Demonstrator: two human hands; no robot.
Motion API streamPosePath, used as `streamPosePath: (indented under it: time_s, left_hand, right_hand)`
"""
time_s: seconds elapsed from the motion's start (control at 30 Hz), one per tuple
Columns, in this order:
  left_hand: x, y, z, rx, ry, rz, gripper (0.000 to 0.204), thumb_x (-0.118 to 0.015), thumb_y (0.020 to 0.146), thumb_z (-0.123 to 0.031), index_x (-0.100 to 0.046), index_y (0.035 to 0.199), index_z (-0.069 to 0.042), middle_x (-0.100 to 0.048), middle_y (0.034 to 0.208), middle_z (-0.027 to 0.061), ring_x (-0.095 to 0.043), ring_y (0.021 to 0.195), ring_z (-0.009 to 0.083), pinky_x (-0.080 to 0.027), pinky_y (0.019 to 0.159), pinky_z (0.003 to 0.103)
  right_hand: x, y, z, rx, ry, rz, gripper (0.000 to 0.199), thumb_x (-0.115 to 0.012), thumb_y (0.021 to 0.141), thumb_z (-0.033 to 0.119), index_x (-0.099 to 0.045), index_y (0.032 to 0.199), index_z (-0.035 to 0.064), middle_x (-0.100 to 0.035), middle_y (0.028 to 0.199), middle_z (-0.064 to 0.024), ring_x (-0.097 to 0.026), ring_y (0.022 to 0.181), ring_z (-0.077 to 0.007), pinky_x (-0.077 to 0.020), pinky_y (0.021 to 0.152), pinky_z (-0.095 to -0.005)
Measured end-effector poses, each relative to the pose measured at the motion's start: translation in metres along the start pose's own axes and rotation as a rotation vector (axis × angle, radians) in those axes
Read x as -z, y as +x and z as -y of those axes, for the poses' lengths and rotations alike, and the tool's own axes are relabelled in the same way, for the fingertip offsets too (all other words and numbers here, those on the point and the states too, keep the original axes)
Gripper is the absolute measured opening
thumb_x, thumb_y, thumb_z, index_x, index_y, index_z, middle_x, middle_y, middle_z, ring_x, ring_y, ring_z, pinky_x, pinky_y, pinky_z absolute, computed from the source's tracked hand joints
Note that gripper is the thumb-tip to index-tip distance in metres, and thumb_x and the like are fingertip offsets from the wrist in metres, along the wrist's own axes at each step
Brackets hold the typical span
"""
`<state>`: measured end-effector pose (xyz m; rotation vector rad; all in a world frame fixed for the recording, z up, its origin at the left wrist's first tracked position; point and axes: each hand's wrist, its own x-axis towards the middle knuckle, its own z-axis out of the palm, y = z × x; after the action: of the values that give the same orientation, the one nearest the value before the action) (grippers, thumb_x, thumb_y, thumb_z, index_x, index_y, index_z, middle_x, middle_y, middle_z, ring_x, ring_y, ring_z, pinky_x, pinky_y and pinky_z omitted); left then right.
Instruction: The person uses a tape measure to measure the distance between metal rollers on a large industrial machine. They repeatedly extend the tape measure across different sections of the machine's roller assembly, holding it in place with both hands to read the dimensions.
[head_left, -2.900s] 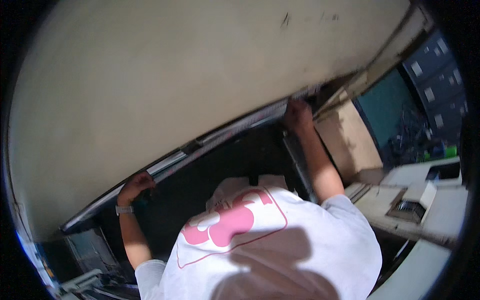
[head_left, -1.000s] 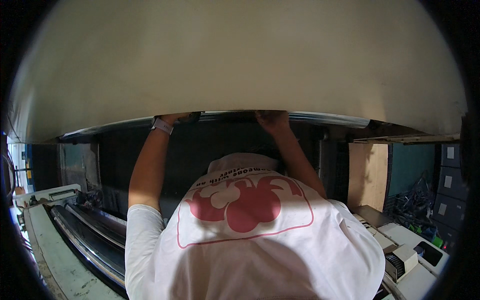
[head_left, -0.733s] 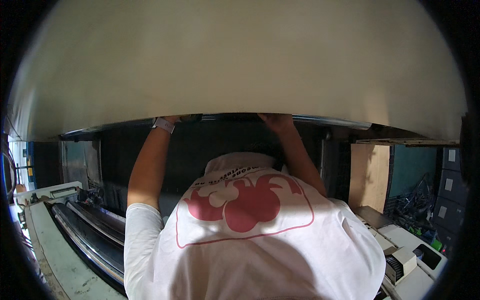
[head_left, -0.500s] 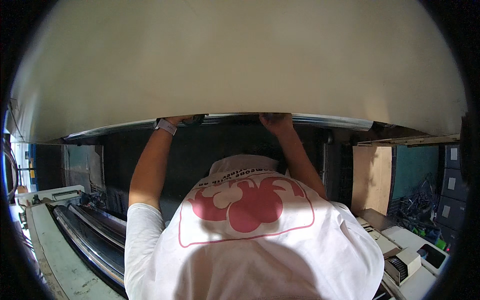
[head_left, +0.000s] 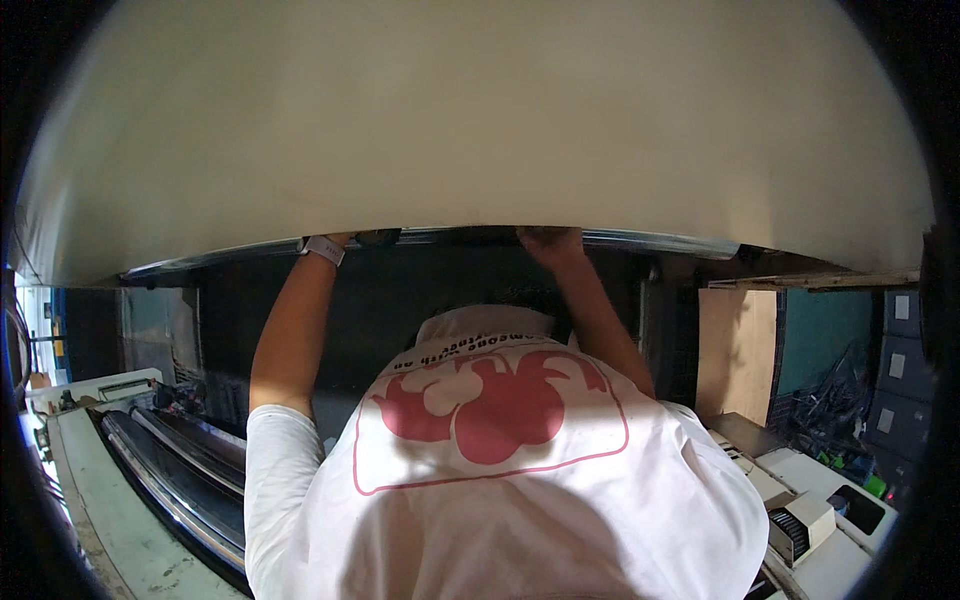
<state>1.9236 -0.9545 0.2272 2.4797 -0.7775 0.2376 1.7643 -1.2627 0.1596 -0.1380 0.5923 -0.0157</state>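
A large cream panel (head_left: 480, 110) fills the upper half of the head view and cuts off the far side of both hands. My left hand (head_left: 343, 238), with a pale band (head_left: 324, 250) round its wrist, reaches under the panel's lower edge. Beside it shows a dark rounded thing (head_left: 380, 238); whether I hold it cannot be told, since the fingers are hidden. To the right, my right hand (head_left: 552, 243) is curled up at the same edge, its fingertips covered. A shiny metal bar (head_left: 660, 242) runs along that edge, close to both hands.
Pale machine bodies stand at the lower left (head_left: 110, 480) and lower right (head_left: 830, 480); the left one has shiny rollers (head_left: 170, 490). A tan board (head_left: 735, 350) stands at right, near dark stacked boxes (head_left: 900, 360) and a tangled dark heap (head_left: 830, 425).
My left hand has shifted slightly left and farther under the panel, and less of the dark thing beside it shows. The right hand stays at nearly the same place.
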Motion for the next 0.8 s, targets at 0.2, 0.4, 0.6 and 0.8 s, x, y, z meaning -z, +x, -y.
streamPosePath:
  time_s: [0.2,0.4,0.6,0.8]
  left_hand:
    - [-0.003,0.0,0.012,0.03,-0.027,0.009,0.055,-0.045,0.082,-0.041,-0.032,0.126,-0.01,-0.035,0.128,0.0124,-0.034,0.117,0.027,-0.028,0.096,0.041]
    - [0.017,0.003,-0.041,-0.039,0.006,0.012,0.051,-0.046,0.082,-0.039,-0.037,0.123,-0.01,-0.04,0.124,0.0129,-0.037,0.114,0.0259,-0.03,0.095,0.04]
    - [0.015,0.004,-0.026,-0.044,0.078,-0.019,0.05,-0.048,0.081,-0.038,-0.038,0.122,-0.009,-0.042,0.12,0.0128,-0.039,0.111,0.0255,-0.032,0.092,0.039]
    - [0.01,0.003,-0.017,-0.036,0.081,-0.032,0.05,-0.049,0.08,-0.037,-0.04,0.12,-0.009,-0.044,0.117,0.0127,-0.041,0.107,0.0252,-0.033,0.09,0.039]
  right_hand:
    - [0.005,0.001,0.002,-0.004,-0.066,0.077,0.046,-0.039,0.082,0.047,-0.049,0.105,0.0086,-0.05,0.097,-0.0131,-0.048,0.088,-0.026,-0.0421,0.076,-0.0411]
    - [0.007,-0.001,0.005,0.01,-0.017,0.064,0.047,-0.041,0.081,0.048,-0.047,0.106,0.0078,-0.048,0.1,-0.0137,-0.047,0.091,-0.0251,-0.0437,0.075,-0.0402]
    - [0.008,0.005,0.002,-0.049,0.077,0.104,0.049,-0.041,0.08,0.05,-0.048,0.103,0.0081,-0.05,0.093,-0.0125,-0.049,0.084,-0.0244,-0.045,0.071,-0.0387]
    - [0.014,0.009,0.005,-0.087,-0.098,0.138,0.051,-0.039,0.08,0.052,-0.048,0.101,0.007,-0.05,0.089,-0.012,-0.049,0.081,-0.0237,-0.045,0.069,-0.039]
